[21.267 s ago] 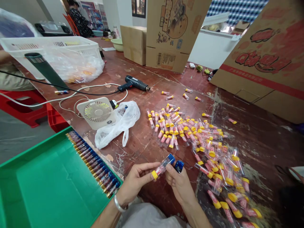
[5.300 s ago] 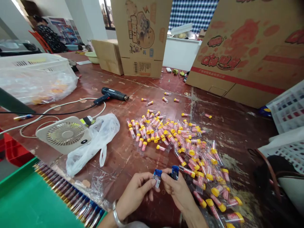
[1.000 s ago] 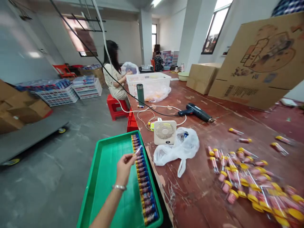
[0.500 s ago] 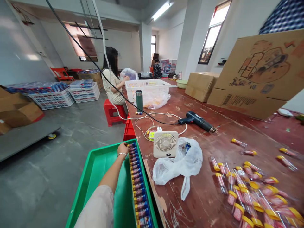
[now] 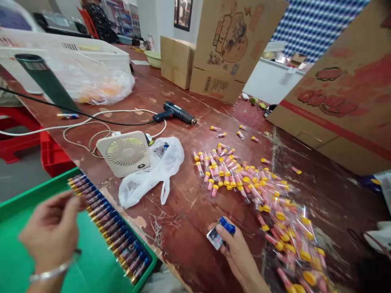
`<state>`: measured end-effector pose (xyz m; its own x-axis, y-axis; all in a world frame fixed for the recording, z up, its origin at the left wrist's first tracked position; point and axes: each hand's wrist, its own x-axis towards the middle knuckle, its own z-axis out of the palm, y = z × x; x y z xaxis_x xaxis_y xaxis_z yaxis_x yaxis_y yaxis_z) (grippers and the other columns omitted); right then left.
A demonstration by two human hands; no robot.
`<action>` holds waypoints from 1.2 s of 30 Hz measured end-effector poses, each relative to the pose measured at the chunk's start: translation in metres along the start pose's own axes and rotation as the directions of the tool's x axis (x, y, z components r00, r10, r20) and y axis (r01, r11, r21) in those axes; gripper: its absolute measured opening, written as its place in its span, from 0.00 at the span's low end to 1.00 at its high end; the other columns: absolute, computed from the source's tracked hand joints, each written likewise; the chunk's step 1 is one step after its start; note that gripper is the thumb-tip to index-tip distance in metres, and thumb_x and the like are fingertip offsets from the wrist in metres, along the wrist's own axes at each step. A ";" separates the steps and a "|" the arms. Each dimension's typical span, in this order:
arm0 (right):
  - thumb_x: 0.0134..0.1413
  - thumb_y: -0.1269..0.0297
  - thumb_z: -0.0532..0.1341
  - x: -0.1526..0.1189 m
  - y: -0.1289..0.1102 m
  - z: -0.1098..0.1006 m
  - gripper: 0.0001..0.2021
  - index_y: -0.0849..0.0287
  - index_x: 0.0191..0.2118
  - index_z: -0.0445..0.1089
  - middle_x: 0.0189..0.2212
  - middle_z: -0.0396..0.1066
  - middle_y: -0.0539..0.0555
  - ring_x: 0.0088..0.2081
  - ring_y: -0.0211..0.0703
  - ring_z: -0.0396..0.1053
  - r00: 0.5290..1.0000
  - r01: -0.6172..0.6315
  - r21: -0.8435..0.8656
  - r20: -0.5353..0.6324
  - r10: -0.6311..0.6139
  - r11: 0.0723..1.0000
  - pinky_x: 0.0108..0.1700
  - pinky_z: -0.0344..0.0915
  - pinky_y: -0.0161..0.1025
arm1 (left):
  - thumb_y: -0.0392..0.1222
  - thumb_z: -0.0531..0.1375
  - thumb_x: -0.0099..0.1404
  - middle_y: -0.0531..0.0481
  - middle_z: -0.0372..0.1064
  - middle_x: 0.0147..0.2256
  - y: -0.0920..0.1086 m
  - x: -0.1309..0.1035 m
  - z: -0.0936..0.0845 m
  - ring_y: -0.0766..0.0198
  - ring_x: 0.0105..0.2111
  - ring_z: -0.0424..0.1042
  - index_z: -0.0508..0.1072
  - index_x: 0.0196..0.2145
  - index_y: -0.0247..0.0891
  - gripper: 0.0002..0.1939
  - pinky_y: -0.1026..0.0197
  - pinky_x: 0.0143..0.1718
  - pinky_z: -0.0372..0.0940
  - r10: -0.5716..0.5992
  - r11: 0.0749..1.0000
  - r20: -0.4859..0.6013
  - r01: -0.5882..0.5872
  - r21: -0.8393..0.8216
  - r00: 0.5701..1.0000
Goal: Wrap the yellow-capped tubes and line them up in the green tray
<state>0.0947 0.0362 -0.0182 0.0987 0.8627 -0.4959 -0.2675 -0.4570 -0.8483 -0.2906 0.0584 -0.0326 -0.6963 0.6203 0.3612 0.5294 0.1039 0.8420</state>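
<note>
My left hand (image 5: 51, 228), wearing a silver bangle and blurred by motion, is above the green tray (image 5: 12, 207), beside a row of tubes in blue-and-yellow printed wraps (image 5: 110, 224). Its fingers are curled in with the thumb against them; whether anything is between them I cannot make out. Over the table, my right hand (image 5: 235, 248) grips a small blue-and-silver printed wrapper (image 5: 220, 232) between thumb and fingers. Clear tubes with yellow caps and pink contents (image 5: 235, 173) lie in a loose pile beyond and to the right of that hand.
A small fan (image 5: 126, 152) and a white plastic bag (image 5: 152, 173) sit on the red-brown table (image 5: 183, 207). Behind them lie a heat gun (image 5: 175, 112) and cables. A green flask (image 5: 47, 83), a white crate (image 5: 100, 55) and cardboard boxes (image 5: 220, 53) stand farther back.
The view has turned right and down. My left hand has drawn away from the far end of the tube row. My right hand has come into view, holding the wrapper.
</note>
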 end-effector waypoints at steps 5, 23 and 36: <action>0.39 0.55 0.74 -0.003 -0.004 -0.005 0.18 0.61 0.34 0.75 0.20 0.65 0.46 0.19 0.29 0.54 0.999 0.030 0.062 0.039 -0.033 0.998 0.19 0.47 0.27 | 0.46 0.65 0.58 0.48 0.77 0.32 0.117 -0.144 0.041 0.56 0.32 0.75 0.76 0.36 0.40 0.10 0.58 0.35 0.72 -0.095 0.901 0.778 0.386 -0.198 0.621; 0.38 0.57 0.74 -0.016 -0.010 -0.051 0.18 0.57 0.31 0.67 0.21 0.66 0.46 0.21 0.38 0.62 0.987 0.046 0.351 0.126 -0.096 0.935 0.23 0.63 0.36 | 0.49 0.61 0.63 0.51 0.70 0.20 0.205 -0.221 0.100 0.65 0.22 0.68 0.75 0.25 0.35 0.16 0.67 0.26 0.63 -0.002 0.825 0.935 0.528 -0.199 0.355; 0.48 0.52 0.69 -0.010 -0.024 -0.058 0.15 0.58 0.34 0.72 0.23 0.61 0.46 0.22 0.33 0.55 0.988 0.057 0.407 0.107 -0.109 0.912 0.21 0.54 0.31 | 0.53 0.61 0.62 0.53 0.68 0.20 0.193 -0.223 0.114 0.66 0.21 0.66 0.74 0.28 0.35 0.17 0.67 0.22 0.63 -0.132 0.751 0.888 0.629 -0.201 0.440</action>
<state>0.1554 0.0260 -0.0037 0.0246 0.9255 -0.3778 -0.6282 -0.2797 -0.7260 0.0219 0.0294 0.0035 0.0538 0.9499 -0.3080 -0.1380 0.3125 0.9398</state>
